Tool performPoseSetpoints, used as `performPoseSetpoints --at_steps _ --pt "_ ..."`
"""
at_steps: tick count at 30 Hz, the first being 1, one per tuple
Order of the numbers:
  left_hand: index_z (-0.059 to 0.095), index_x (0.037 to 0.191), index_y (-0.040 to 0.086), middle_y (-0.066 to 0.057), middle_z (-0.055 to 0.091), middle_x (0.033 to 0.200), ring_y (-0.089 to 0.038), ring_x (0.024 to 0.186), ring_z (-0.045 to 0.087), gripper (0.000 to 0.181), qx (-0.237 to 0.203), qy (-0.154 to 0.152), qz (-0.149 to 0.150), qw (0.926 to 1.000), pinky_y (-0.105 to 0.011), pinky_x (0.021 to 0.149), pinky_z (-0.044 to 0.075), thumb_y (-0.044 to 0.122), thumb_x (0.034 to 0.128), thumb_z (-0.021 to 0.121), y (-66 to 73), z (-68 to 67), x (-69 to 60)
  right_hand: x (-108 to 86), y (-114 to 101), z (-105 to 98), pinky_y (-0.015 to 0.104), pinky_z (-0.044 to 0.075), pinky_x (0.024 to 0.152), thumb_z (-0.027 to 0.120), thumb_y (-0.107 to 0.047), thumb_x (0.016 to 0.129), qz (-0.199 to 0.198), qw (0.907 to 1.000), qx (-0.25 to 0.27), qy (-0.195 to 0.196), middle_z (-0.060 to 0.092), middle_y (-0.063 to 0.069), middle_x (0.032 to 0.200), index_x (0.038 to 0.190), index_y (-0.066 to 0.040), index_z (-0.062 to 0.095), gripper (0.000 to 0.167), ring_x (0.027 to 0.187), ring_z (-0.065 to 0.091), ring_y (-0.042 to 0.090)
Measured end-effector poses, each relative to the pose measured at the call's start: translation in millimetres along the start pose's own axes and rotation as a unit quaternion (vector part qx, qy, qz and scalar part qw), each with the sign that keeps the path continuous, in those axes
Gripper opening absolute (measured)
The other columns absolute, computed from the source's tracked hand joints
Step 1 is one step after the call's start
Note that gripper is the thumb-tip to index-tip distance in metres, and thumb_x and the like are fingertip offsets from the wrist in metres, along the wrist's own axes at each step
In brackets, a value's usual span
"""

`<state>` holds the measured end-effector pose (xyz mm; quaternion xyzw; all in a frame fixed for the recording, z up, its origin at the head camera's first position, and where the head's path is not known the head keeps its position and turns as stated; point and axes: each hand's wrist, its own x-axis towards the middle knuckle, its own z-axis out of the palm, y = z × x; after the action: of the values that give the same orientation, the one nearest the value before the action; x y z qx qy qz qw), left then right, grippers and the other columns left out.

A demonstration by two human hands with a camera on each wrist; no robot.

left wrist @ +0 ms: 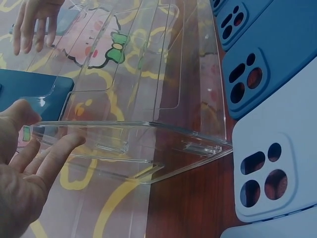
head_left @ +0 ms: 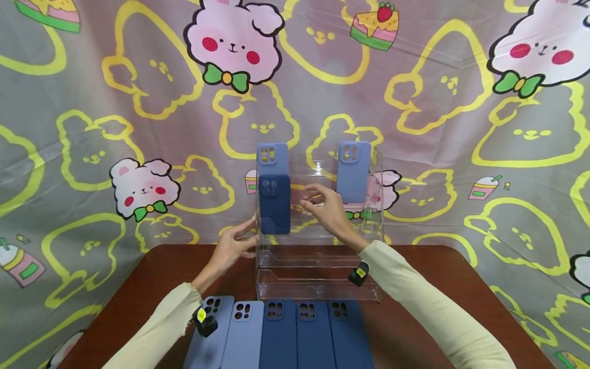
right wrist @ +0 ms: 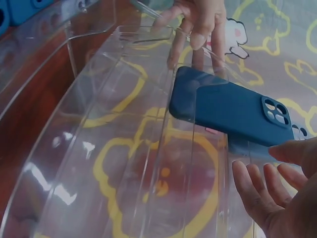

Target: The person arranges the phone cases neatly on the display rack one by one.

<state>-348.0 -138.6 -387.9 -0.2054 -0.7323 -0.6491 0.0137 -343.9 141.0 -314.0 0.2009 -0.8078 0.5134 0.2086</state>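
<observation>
A clear tiered display rack [head_left: 318, 292] stands on the table. A dark blue phone case [head_left: 275, 207] leans upright in a left tier, in front of and below a light blue phone case [head_left: 272, 154]. Another light blue phone case [head_left: 353, 174] stands at the rack's upper right. My left hand [head_left: 232, 245] is at the rack's left side, its fingers extended by the clear side panel [left wrist: 143, 124]. My right hand [head_left: 324, 207] hovers just right of the dark blue case [right wrist: 228, 106], thumb and fingers apart, holding nothing.
On the brown table [head_left: 152, 277], in front of the rack, several phone cases lie in a row: light blue ones [head_left: 241, 333] to the left, dark blue ones [head_left: 313, 333] to the right. A cartoon-patterned cloth [head_left: 322, 102] hangs behind the table.
</observation>
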Motion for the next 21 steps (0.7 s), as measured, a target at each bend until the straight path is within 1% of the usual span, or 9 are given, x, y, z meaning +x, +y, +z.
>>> performPoseSetpoints --at_steps 2,5,7,10,14,18,21 --pt "0.045 0.157 0.004 -0.026 0.049 0.155 -0.049 0.123 0.062 0.064 0.000 0.001 0.003 1.0000 -0.044 0.074 0.068 -0.004 0.0977 0.068 0.4 -1.5 0.6 -3.2 1 -4 0.033 0.066 0.070 0.073 -0.007 0.098 -0.002 1.0000 0.002 -0.003 0.073 0.019 0.108 0.127 -0.003 0.070 0.029 0.094 0.075 0.036" --pt "0.043 0.157 0.002 -0.029 0.047 0.155 -0.050 0.124 0.061 0.065 0.003 -0.006 0.010 0.9999 -0.046 0.075 0.068 -0.004 0.0976 0.067 1.0 -2.9 1.5 -8.9 4 -10 0.031 0.066 0.067 0.073 -0.004 0.097 -0.005 1.0000 0.002 -0.001 0.073 0.020 0.107 0.125 0.000 0.071 0.028 0.093 0.075 0.037" --pt "0.043 0.157 0.001 -0.029 0.047 0.154 -0.051 0.124 0.061 0.065 0.002 -0.003 0.009 1.0000 -0.045 0.075 0.068 -0.004 0.0971 0.068 1.8 -2.9 1.9 -14.4 7 -15 0.029 0.065 0.067 0.073 -0.004 0.097 -0.006 1.0000 -0.004 -0.002 0.073 0.021 0.107 0.124 0.001 0.071 0.028 0.092 0.075 0.037" --pt "0.043 0.157 0.000 -0.029 0.047 0.155 -0.053 0.125 0.059 0.064 -0.003 -0.007 0.005 1.0000 -0.045 0.076 0.068 -0.006 0.0973 0.067 3.1 -2.9 1.4 -24.4 10 -22 0.027 0.065 0.066 0.074 -0.004 0.097 0.001 1.0000 -0.004 -0.007 0.072 0.021 0.106 0.124 0.001 0.070 0.028 0.090 0.074 0.038" --pt "0.043 0.156 -0.001 -0.029 0.047 0.154 -0.055 0.126 0.057 0.064 -0.007 -0.007 -0.002 0.9999 -0.046 0.077 0.067 -0.007 0.0968 0.067 3.6 -2.0 1.1 -38.4 17 -29 0.028 0.065 0.067 0.074 -0.006 0.098 0.007 0.9998 0.001 -0.016 0.072 0.022 0.106 0.125 0.002 0.069 0.029 0.089 0.073 0.038" --pt "0.044 0.155 -0.001 -0.030 0.048 0.154 -0.057 0.126 0.056 0.064 -0.003 -0.006 0.000 1.0000 -0.047 0.076 0.068 -0.008 0.0961 0.068 5.5 -3.4 0.9 -52.5 25 -33 0.029 0.065 0.068 0.074 -0.005 0.098 0.006 0.9996 -0.010 -0.024 0.072 0.021 0.107 0.126 0.002 0.068 0.030 0.090 0.073 0.036" --pt "0.045 0.155 -0.002 -0.031 0.047 0.154 -0.056 0.126 0.058 0.064 -0.002 -0.010 0.002 0.9999 -0.048 0.076 0.068 -0.007 0.0962 0.068 6.1 -4.7 0.6 -62.4 29 -38 0.028 0.063 0.068 0.073 -0.007 0.098 0.013 0.9991 -0.025 -0.032 0.072 0.019 0.108 0.128 -0.001 0.068 0.030 0.091 0.074 0.036"
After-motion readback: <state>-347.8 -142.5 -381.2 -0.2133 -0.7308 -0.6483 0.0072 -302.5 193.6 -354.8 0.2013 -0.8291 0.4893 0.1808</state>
